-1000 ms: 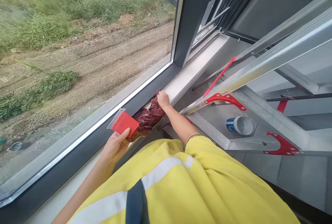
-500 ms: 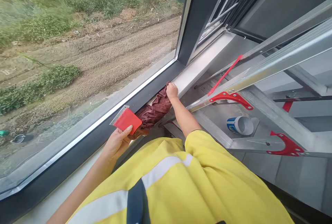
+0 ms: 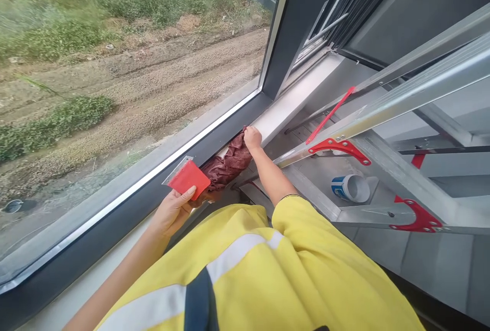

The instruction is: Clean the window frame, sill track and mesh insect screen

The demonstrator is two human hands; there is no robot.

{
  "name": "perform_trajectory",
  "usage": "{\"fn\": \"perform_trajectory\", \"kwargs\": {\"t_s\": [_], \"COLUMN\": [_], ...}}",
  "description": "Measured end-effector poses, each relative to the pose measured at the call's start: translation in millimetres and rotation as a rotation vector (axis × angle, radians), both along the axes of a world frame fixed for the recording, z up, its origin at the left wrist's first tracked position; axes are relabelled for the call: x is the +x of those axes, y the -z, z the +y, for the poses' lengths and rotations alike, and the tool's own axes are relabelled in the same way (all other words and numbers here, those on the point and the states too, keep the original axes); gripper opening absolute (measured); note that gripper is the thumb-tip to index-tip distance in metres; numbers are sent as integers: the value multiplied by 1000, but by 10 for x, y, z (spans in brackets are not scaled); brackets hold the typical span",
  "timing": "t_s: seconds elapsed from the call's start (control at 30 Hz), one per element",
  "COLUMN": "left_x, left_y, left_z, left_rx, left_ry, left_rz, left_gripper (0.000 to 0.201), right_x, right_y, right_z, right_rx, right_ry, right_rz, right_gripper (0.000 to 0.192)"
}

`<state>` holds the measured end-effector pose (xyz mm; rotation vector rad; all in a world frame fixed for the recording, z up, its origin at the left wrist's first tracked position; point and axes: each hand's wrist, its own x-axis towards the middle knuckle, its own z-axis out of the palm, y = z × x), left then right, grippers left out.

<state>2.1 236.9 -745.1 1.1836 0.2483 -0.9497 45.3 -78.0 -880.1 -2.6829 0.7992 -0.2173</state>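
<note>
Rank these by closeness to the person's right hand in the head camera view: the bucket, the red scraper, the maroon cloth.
1. Maroon cloth: its far end is in the right hand.
2. Red scraper: off to the left, held in the left hand.
3. Bucket: to the right, lower down, framed by the ladder.

Runs aslant along the inner side of the dark grey window frame [image 3: 264, 101] as a white windowsill [image 3: 296, 100], from lower left towards upper right. Bears a crumpled maroon cloth [image 3: 229, 163], bunched lengthwise close beside the frame. Shows white between folds and frame. Lower down, spreads out as a grey tiled floor [image 3: 432, 259], with seams visible. Carries an open blue-and-white bucket [image 3: 346, 188] and an aluminium stepladder [image 3: 401, 98] with red brackets, seen partly in front of the bucket's surroundings.
</note>
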Motion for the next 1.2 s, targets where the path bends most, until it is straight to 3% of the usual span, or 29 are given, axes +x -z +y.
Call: {"fn": "perform_trajectory", "kwargs": {"t_s": [0.17, 0.3, 0.47, 0.63, 0.77, 0.83, 1.0, 1.2], "left_x": [5, 9, 13, 36, 59, 68, 102, 130], "left_y": [-25, -34, -44, -79, -54, -37, -36, -50], "left_z": [-17, -11, -7, -28, -43, -62, -117, -177], "left_rx": [13, 6, 17, 23, 15, 9, 37, 39], "left_ry": [-42, -11, -24, -1, 28, 45, -27, 23], "left_rz": [25, 12, 26, 26, 35, 28, 34, 40], "left_gripper": [52, 56, 56, 59, 57, 55, 56, 54], "right_x": [-9, -18, -22, -10, -50, -32, 166, 416], "right_y": [2, 28, 34, -2, 5, 18, 23, -95], "right_z": [2, 44, 33, -44, 91, 69, -422, -1138], "right_rx": [-3, 11, -10, 14, 0, 2, 81, 180], "right_ry": [-64, 46, -86, 21, -110, -109, 183, 407], "right_rz": [-14, -12, -19, -19, -43, -54, -107, -153], "right_gripper": [26, 29, 26, 28, 27, 26, 29, 32]}}
